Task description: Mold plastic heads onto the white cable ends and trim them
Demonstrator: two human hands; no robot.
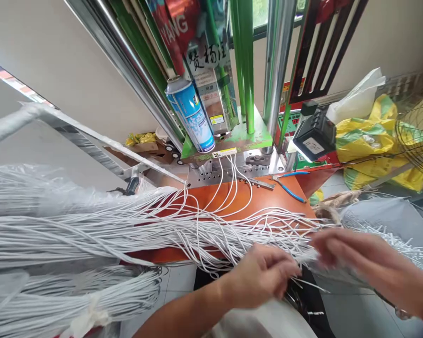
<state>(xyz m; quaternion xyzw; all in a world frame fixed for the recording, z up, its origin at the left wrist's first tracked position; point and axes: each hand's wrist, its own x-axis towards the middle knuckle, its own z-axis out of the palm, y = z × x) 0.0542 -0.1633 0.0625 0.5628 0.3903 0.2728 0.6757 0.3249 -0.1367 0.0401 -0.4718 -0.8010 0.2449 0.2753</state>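
A thick bundle of thin white cables (134, 234) runs across the orange table (215, 192), its loose ends fanned out at the right. My left hand (264, 274) is just in front of those ends, with the fingers curled into a pinch; what they hold is hidden. A single white strand (313, 284) sticks out beside its fingertips. To the right, my right hand (356, 258) is over the cable ends, smeared by motion, so its grip does not show. Several cables loop up to the metal plate (211, 172) of the green press (257, 134).
Blue-handled pliers (292, 185) lie at the table's right. A blue spray can (192, 115) hangs on the press. A black lamp (315, 134) shines at the right, near yellow bags (366, 141). A second cable bundle (127, 291) lies lower left; a plastic bag (384, 220) holds short white pieces.
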